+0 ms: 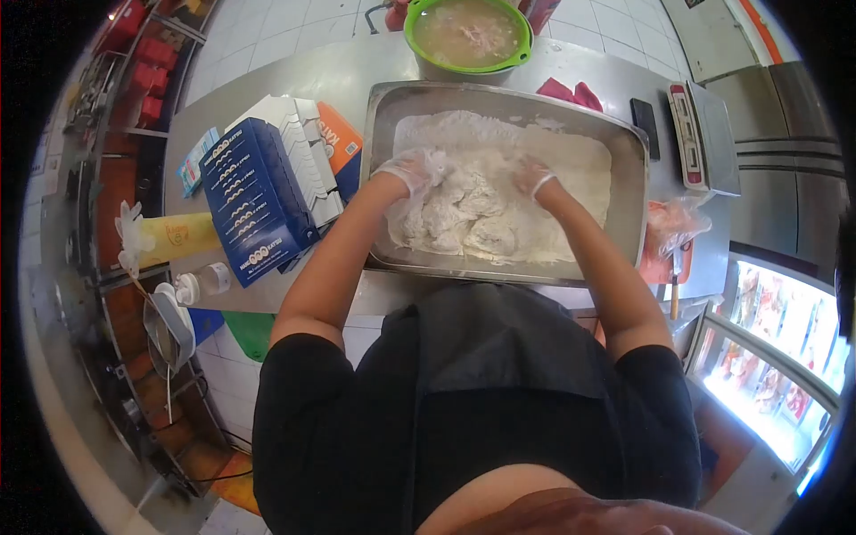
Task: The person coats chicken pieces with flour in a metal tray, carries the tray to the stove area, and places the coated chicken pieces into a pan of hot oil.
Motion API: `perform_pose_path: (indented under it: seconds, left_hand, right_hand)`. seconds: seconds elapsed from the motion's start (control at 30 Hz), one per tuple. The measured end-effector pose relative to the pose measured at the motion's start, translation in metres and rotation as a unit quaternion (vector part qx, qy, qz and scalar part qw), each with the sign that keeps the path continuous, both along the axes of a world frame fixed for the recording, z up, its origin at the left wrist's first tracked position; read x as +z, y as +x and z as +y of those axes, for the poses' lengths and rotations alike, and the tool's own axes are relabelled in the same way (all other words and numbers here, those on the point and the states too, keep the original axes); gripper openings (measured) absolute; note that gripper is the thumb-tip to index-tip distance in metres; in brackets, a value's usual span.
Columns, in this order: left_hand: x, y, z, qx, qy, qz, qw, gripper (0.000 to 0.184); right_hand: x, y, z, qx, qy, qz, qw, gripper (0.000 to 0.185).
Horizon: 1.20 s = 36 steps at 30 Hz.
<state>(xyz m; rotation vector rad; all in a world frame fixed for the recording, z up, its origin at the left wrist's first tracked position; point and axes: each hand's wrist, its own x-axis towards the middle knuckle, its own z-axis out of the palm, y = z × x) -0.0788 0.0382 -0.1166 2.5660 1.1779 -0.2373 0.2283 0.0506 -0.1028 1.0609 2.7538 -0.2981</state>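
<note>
Dark apron [508,343] nearest, then 1 steel bench [303,80] carrying 1 metal tray [629,196]. Among its pale flour [580,169], lumpy, white-coated pieces [459,209] lie heaped left of centre, too merged to count. Gloved, 1 left hand [419,168] and 1 right hand [531,176] flank them; whether spread or pressed together, I cannot tell.

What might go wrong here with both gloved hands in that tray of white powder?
Powder around the left hand and right hand could puff over the tray onto the nearby phone. Liquid from the green-rimmed container just beyond might splash in, clumping the powder.
</note>
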Motion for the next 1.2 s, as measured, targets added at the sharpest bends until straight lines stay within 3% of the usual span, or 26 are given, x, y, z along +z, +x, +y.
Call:
perform_pose_path:
  seconds: [0.1,0.2,0.27,0.33,0.4,0.47,0.57,0.6,0.63,0.67,0.73,0.8,0.87,0.93,0.97,1.03,1.13,1.2]
  left_hand:
    - [0.013,0.01,0.005,0.009,-0.071,0.08,0.994,0.039]
    - [0.027,0.012,0.013,0.015,-0.16,0.142,0.977,0.039]
    - [0.026,0.013,0.014,0.044,-0.181,0.135,0.973,0.039]
    - [-0.002,0.015,0.007,0.17,-0.109,-0.037,0.979,0.03]
    - [-0.013,0.017,0.003,0.191,-0.068,-0.086,0.975,0.026]
    - [-0.009,0.018,0.005,0.112,-0.059,-0.011,0.992,0.026]
    - [0.027,0.02,0.004,0.135,-0.042,-0.027,0.99,0.023]
    - [0.049,0.021,0.005,0.1,0.019,-0.098,0.99,0.022]
    - [0.074,0.022,0.007,0.065,0.079,-0.169,0.98,0.021]
    - [0.086,0.022,0.007,0.028,0.137,-0.238,0.961,0.021]
    - [0.08,0.018,0.008,0.046,0.174,-0.157,0.971,0.025]
    - [0.065,0.016,0.011,0.08,0.178,-0.091,0.977,0.027]
    - [0.048,0.013,0.017,0.136,0.149,-0.038,0.979,0.027]
    - [0.085,0.026,0.01,0.177,0.015,-0.02,0.984,0.029]
    - [0.108,0.034,0.006,0.199,-0.051,-0.009,0.979,0.029]
    - [0.108,0.04,0.0,0.215,-0.1,0.002,0.971,0.03]
    - [0.081,0.042,-0.007,0.217,-0.102,0.013,0.971,0.031]
    - [0.07,0.041,-0.01,0.219,-0.109,0.018,0.969,0.032]
  right_hand:
    - [-0.024,-0.059,-0.006,0.021,-0.083,-0.058,0.995,0.033]
    - [0.001,-0.068,-0.03,-0.201,-0.216,0.108,0.949,0.04]
    - [0.027,-0.065,-0.02,-0.187,-0.333,0.076,0.921,0.045]
    - [0.069,-0.064,-0.014,-0.217,-0.407,0.08,0.884,0.046]
    - [0.111,-0.062,-0.024,-0.295,-0.439,0.122,0.84,0.043]
    - [0.081,-0.034,-0.024,-0.305,-0.551,0.281,0.724,0.037]
    - [0.066,-0.007,-0.027,-0.364,-0.621,0.437,0.539,0.029]
    - [0.065,0.0,-0.029,-0.391,-0.628,0.474,0.478,0.03]
    - [0.042,0.009,-0.022,-0.331,-0.518,0.392,0.685,0.03]
    - [0.001,0.018,-0.009,-0.25,-0.374,0.284,0.847,0.03]
    - [0.001,0.013,-0.006,-0.136,-0.183,0.125,0.966,0.031]
    - [0.033,-0.008,0.0,-0.098,-0.135,0.058,0.984,0.033]
    - [0.097,-0.046,-0.019,-0.087,-0.221,0.118,0.964,0.038]
    - [0.101,-0.07,-0.032,-0.084,-0.242,0.119,0.959,0.044]
    - [0.078,-0.078,-0.041,-0.087,-0.219,0.089,0.968,0.047]
    - [0.136,-0.087,-0.052,-0.153,-0.243,0.083,0.954,0.056]
    - [0.062,-0.091,-0.051,-0.102,-0.21,-0.007,0.972,0.053]
    - [0.075,-0.084,-0.046,-0.112,-0.282,0.136,0.943,0.05]
